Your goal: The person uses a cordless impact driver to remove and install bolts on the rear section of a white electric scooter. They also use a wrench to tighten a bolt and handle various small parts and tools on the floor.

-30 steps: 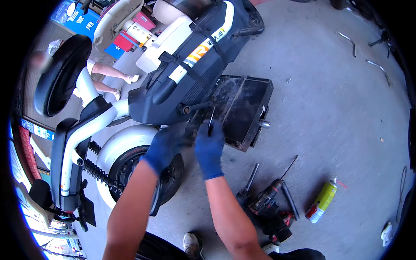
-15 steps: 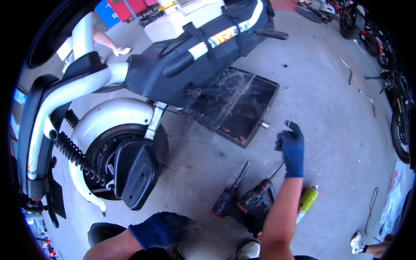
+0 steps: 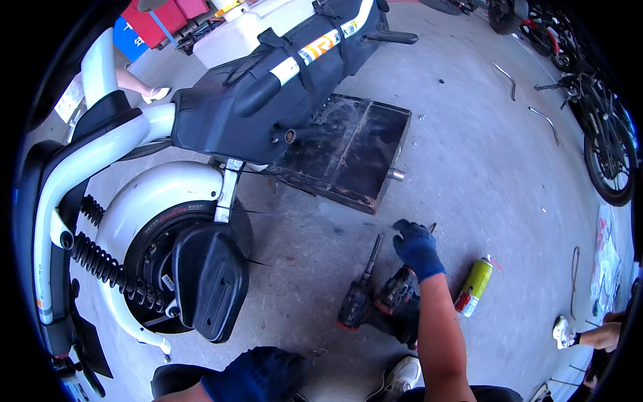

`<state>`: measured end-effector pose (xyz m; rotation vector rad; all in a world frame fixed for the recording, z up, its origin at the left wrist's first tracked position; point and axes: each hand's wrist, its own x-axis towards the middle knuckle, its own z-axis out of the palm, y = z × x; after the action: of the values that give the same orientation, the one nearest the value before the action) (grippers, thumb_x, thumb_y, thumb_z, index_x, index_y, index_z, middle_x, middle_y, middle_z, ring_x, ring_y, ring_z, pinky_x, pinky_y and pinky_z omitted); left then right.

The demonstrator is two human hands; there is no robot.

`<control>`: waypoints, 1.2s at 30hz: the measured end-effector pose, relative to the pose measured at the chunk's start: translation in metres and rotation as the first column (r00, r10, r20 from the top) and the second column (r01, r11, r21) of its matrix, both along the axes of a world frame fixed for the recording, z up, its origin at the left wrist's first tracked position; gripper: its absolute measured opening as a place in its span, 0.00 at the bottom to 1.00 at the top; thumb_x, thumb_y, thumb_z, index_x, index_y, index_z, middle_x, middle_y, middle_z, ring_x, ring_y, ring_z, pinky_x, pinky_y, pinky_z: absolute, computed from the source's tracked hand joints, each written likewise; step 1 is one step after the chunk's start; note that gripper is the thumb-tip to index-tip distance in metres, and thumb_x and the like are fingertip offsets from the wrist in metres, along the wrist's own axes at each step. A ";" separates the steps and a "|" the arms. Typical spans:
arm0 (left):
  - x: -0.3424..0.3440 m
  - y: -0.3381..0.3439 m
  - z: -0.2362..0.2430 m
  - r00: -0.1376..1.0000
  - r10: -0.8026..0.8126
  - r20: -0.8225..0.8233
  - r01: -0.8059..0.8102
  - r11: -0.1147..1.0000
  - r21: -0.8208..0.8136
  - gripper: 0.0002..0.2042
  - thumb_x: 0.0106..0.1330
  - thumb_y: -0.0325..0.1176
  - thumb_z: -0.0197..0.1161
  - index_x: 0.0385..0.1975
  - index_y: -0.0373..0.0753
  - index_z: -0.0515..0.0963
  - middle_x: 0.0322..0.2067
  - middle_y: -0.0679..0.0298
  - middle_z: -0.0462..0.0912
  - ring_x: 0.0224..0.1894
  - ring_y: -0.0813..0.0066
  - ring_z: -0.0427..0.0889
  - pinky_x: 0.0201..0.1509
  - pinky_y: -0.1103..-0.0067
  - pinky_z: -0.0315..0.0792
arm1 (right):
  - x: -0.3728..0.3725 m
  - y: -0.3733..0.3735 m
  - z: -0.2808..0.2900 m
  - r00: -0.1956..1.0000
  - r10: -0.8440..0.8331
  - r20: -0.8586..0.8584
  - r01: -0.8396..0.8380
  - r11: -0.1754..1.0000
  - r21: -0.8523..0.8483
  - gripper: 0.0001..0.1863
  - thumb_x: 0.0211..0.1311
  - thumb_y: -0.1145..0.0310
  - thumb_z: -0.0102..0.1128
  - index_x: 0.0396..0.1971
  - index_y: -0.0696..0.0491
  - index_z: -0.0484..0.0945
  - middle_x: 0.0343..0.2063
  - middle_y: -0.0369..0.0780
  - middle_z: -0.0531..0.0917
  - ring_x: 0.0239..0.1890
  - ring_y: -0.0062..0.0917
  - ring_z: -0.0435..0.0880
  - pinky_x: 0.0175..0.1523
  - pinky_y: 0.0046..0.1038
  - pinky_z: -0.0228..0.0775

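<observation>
R hand [image 3: 416,249] moved twd pwr tools [image 3: 355,305] | L hand [image 3: 258,375] low | grips unclear | grey flr [image 3: 495,181], bikes [image 3: 596,120] rt

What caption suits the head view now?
Blue-gloved right hand near two power tools on the floor, left hand lower in frame, white-and-black scooter alongside.

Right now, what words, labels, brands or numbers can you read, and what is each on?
Described, not quoted:
Orange-and-white strip on the dark scooter body: clear large mark, smaller characters.
Blue panel: white characters.
Tyre: reddish lettering, blurred.
White tube: small lettering, unreadable.
Yellow-green spray can: label too small to read.
Power drill: any markings too small to read.
</observation>
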<state>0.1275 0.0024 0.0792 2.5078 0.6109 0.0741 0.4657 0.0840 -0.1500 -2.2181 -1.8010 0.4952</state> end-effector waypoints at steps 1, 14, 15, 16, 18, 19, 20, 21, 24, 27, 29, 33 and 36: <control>-0.001 0.000 0.000 1.000 -0.005 0.019 0.004 1.000 0.015 0.18 0.53 0.34 0.60 0.44 0.35 0.74 0.42 0.54 0.77 0.42 0.58 0.76 0.44 0.67 0.70 | -0.005 -0.001 0.002 1.000 -0.021 0.024 0.021 1.000 -0.001 0.17 0.48 0.66 0.53 0.41 0.45 0.76 0.39 0.43 0.79 0.41 0.40 0.78 0.45 0.39 0.71; 0.017 0.006 -0.022 0.938 -0.055 -0.342 -0.107 0.893 -0.438 0.13 0.58 0.38 0.59 0.38 0.36 0.77 0.40 0.50 0.78 0.43 0.55 0.77 0.48 0.66 0.72 | 0.024 0.074 -0.064 0.960 0.153 0.233 -0.186 0.974 0.128 0.18 0.47 0.71 0.49 0.41 0.48 0.74 0.37 0.46 0.77 0.37 0.43 0.77 0.39 0.42 0.70; 0.018 0.008 -0.018 0.959 -0.020 -0.282 -0.081 0.937 -0.340 0.14 0.56 0.36 0.59 0.39 0.36 0.76 0.41 0.51 0.77 0.44 0.56 0.76 0.47 0.66 0.71 | 0.026 0.081 -0.060 0.939 0.221 0.263 -0.251 0.964 0.086 0.17 0.47 0.71 0.49 0.41 0.49 0.75 0.37 0.46 0.77 0.37 0.43 0.77 0.39 0.42 0.70; 0.019 0.012 -0.006 0.977 0.009 -0.214 -0.061 0.969 -0.238 0.15 0.55 0.34 0.59 0.41 0.35 0.75 0.42 0.53 0.77 0.44 0.57 0.75 0.47 0.67 0.70 | 0.030 0.082 -0.055 0.916 0.284 0.284 -0.308 0.950 0.045 0.17 0.48 0.71 0.49 0.40 0.49 0.75 0.37 0.46 0.78 0.37 0.43 0.78 0.39 0.42 0.70; 0.018 0.016 0.007 0.990 0.070 -0.121 -0.092 0.979 -0.183 0.17 0.53 0.33 0.59 0.43 0.35 0.73 0.43 0.55 0.76 0.44 0.57 0.74 0.46 0.67 0.69 | 0.035 0.071 -0.037 0.902 0.373 0.219 -0.381 0.925 -0.006 0.16 0.48 0.70 0.48 0.39 0.52 0.75 0.31 0.47 0.79 0.33 0.43 0.79 0.38 0.42 0.71; 0.016 0.016 0.009 0.989 0.110 -0.103 -0.132 0.963 -0.234 0.17 0.53 0.33 0.59 0.42 0.35 0.73 0.42 0.55 0.76 0.44 0.57 0.74 0.46 0.67 0.69 | 0.034 0.060 -0.031 0.892 0.407 0.195 -0.406 0.913 -0.046 0.16 0.48 0.69 0.49 0.40 0.53 0.74 0.32 0.48 0.78 0.33 0.44 0.79 0.38 0.42 0.71; 0.015 0.016 0.010 0.985 0.153 -0.083 -0.171 0.943 -0.287 0.17 0.53 0.33 0.60 0.42 0.35 0.73 0.42 0.55 0.76 0.44 0.57 0.74 0.45 0.67 0.69 | 0.035 0.043 -0.027 0.880 0.442 0.171 -0.433 0.897 -0.090 0.17 0.48 0.69 0.49 0.41 0.54 0.73 0.32 0.48 0.78 0.34 0.44 0.79 0.38 0.43 0.71; 0.016 0.021 0.009 0.987 0.134 -0.084 -0.153 0.948 -0.281 0.16 0.54 0.33 0.59 0.42 0.35 0.73 0.41 0.54 0.76 0.43 0.57 0.75 0.45 0.67 0.69 | 0.035 0.018 -0.018 0.880 0.457 0.129 -0.439 0.886 -0.147 0.18 0.49 0.67 0.50 0.42 0.55 0.72 0.32 0.49 0.77 0.34 0.45 0.79 0.37 0.43 0.72; 0.018 0.023 0.000 0.991 0.029 -0.129 -0.067 0.951 -0.301 0.15 0.56 0.37 0.59 0.41 0.36 0.75 0.39 0.53 0.77 0.42 0.56 0.76 0.45 0.67 0.71 | 0.029 -0.068 0.037 0.943 0.331 -0.030 -0.324 0.896 -0.305 0.28 0.54 0.53 0.55 0.51 0.54 0.65 0.32 0.51 0.79 0.34 0.46 0.80 0.37 0.43 0.73; 0.009 0.016 -0.034 0.960 -0.050 -0.275 -0.058 0.927 -0.370 0.16 0.57 0.43 0.60 0.38 0.37 0.77 0.40 0.51 0.78 0.44 0.54 0.76 0.48 0.66 0.71 | -0.004 -0.095 0.071 0.962 0.113 -0.247 -0.229 0.826 -0.515 0.46 0.52 0.50 0.58 0.63 0.54 0.43 0.35 0.52 0.80 0.34 0.47 0.81 0.37 0.41 0.74; 0.006 0.014 -0.043 0.956 -0.068 -0.284 -0.017 0.958 -0.285 0.18 0.56 0.45 0.60 0.39 0.37 0.76 0.41 0.51 0.78 0.44 0.54 0.76 0.48 0.66 0.71 | 0.009 -0.124 0.048 0.922 0.196 -0.332 -0.307 0.895 -0.323 0.49 0.52 0.51 0.60 0.64 0.55 0.39 0.35 0.52 0.80 0.33 0.47 0.81 0.36 0.40 0.74; 0.001 0.015 -0.036 0.967 -0.093 -0.237 0.012 0.947 -0.321 0.19 0.54 0.44 0.61 0.39 0.36 0.76 0.41 0.51 0.77 0.44 0.55 0.76 0.47 0.66 0.72 | 0.010 -0.099 0.067 0.943 0.128 -0.306 -0.255 0.869 -0.423 0.46 0.51 0.53 0.62 0.62 0.61 0.46 0.29 0.49 0.82 0.34 0.45 0.82 0.37 0.39 0.74; 0.003 0.019 -0.024 0.951 -0.115 -0.288 -0.026 0.896 -0.443 0.19 0.54 0.44 0.61 0.39 0.36 0.75 0.41 0.51 0.77 0.44 0.55 0.76 0.45 0.66 0.72 | 0.045 -0.062 0.067 0.879 0.316 0.357 -0.323 0.945 -0.043 0.33 0.52 0.60 0.59 0.57 0.55 0.62 0.19 0.45 0.78 0.22 0.39 0.77 0.27 0.35 0.69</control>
<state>0.1309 0.0217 0.0552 2.0945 0.6109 -0.4380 0.5103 0.0216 -0.0826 -2.1093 -2.3702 0.1268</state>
